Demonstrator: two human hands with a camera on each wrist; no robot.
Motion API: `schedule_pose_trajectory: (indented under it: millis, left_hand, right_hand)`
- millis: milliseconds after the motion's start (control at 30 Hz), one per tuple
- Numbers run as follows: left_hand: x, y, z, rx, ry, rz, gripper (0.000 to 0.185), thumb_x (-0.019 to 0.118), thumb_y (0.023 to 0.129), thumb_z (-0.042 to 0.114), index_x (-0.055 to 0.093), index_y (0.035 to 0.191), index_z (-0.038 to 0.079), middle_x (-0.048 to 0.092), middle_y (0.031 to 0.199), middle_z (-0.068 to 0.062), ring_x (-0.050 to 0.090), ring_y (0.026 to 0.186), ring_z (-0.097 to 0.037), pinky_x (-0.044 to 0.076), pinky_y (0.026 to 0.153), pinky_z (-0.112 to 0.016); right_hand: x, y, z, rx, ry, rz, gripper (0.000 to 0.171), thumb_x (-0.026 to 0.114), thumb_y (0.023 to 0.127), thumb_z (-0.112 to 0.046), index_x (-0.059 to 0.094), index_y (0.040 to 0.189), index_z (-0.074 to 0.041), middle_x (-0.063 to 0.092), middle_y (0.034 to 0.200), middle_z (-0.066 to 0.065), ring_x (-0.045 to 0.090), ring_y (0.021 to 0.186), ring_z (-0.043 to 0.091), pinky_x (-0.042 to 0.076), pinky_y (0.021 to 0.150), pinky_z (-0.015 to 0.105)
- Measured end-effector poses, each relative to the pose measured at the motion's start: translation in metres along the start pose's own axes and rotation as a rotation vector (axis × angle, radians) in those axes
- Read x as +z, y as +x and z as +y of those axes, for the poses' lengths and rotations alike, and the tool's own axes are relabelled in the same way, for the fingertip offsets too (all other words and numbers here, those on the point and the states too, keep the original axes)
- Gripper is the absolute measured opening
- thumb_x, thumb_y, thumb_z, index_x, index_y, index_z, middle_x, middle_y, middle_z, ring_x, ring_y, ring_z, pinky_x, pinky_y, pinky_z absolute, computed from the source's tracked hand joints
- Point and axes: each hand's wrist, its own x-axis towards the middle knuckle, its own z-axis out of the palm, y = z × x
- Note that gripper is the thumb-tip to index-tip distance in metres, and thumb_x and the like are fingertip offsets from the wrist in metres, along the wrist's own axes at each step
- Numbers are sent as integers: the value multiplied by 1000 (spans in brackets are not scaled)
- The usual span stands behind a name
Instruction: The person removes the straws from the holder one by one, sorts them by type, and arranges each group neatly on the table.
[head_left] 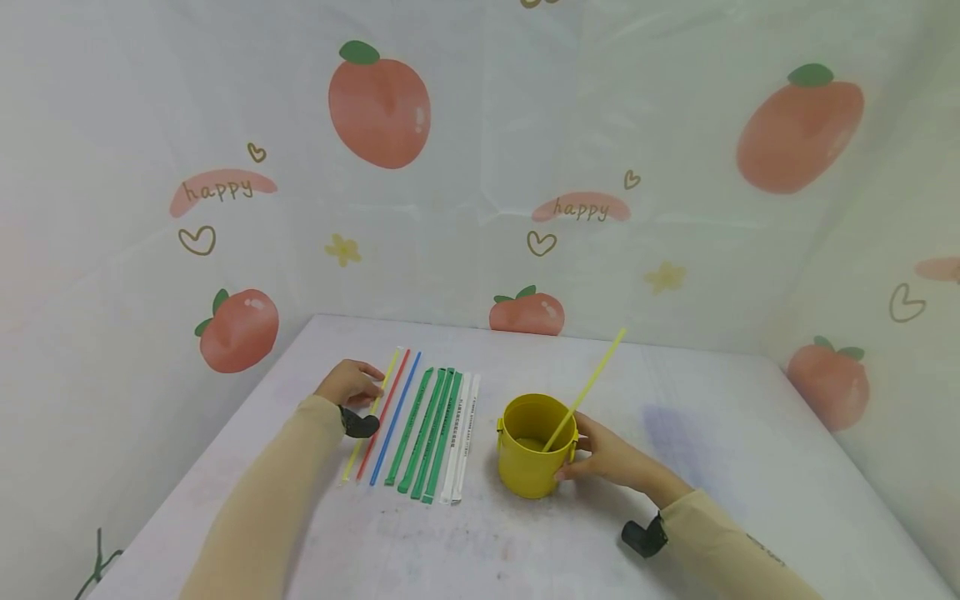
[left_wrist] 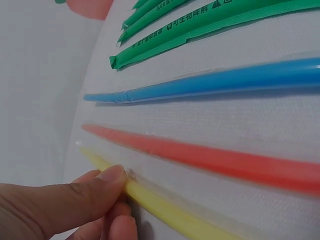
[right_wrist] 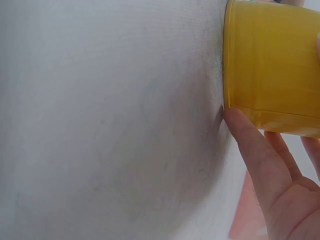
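Note:
At the left end of a row of straws, my left hand (head_left: 351, 382) pinches a yellow straw in a clear wrapper (head_left: 351, 463) between thumb and fingers. The left wrist view shows the thumb on this yellow straw (left_wrist: 165, 216) near its far end. Beside it lie a red straw (head_left: 384, 417) and a blue straw (head_left: 396, 417). My right hand (head_left: 611, 454) holds the side of a yellow bucket (head_left: 525, 471), thumb in front and fingers farther back. Another yellow straw (head_left: 592, 379) leans upright inside the bucket. In the right wrist view, fingertips touch the bucket's wall (right_wrist: 272, 65).
Several green-wrapped straws (head_left: 426, 433) lie between the blue straw and the bucket. White-wrapped straws (head_left: 459, 442) are to their right. A white table (head_left: 420, 550) carries everything, with a fruit-printed curtain (head_left: 450, 208) hanging behind it.

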Motion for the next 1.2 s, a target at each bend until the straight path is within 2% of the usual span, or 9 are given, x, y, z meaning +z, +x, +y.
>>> schedule_pose_trajectory:
  millis: [533, 900, 1200]
  left_hand:
    - [0, -1, 2, -11, 47, 18, 40, 70, 84, 1, 59, 122, -4, 67, 79, -2, 58, 62, -10, 54, 59, -22]
    - [1, -1, 2, -27, 22, 13, 40, 70, 85, 1, 58, 123, -3, 65, 79, -1, 59, 63, -9, 54, 61, -21]
    - [-3, -3, 0, -10, -2, -23, 39, 68, 87, 3, 56, 123, -5, 63, 82, -4, 59, 69, -12, 55, 65, -23]
  right_hand:
    - [0, 1, -2, 10, -7, 3, 90, 82, 78, -21, 29, 149, -4, 35, 150, 18, 46, 128, 45, 42, 104, 56]
    - [0, 0, -1, 19, 11, 0, 89, 82, 78, -20, 29, 149, -6, 35, 151, 17, 45, 129, 44, 41, 105, 56]
    - [0, 0, 0, 17, 15, -3, 89, 81, 79, -20, 29, 149, -5, 34, 151, 18, 46, 128, 43, 42, 105, 56]
